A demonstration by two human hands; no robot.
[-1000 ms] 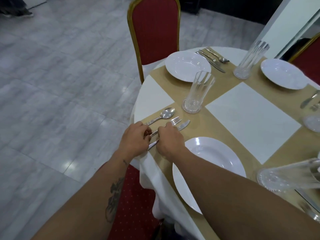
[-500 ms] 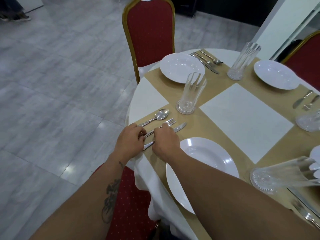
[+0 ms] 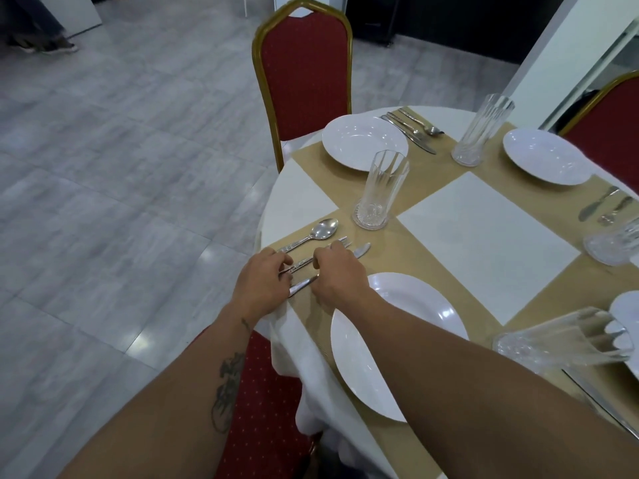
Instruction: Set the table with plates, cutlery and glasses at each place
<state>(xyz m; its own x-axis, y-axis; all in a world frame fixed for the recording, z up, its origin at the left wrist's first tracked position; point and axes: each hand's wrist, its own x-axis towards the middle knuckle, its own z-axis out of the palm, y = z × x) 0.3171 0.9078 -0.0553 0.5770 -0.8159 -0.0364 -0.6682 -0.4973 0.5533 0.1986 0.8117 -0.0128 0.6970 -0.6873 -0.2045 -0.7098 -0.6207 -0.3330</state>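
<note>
my left hand (image 3: 262, 283) pinching fork (image 3: 304, 261) handle, right hand (image 3: 340, 276) curled over fork and knife (image 3: 361, 251) beside plate (image 3: 415, 305), can't tell which it grips

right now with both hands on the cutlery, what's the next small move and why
Probably swing the tip of the knife a little toward the plate, then let go. The left hand pinches the fork handle, the right hand curls over the knife, and their tips sit closer together than their handles.
</note>
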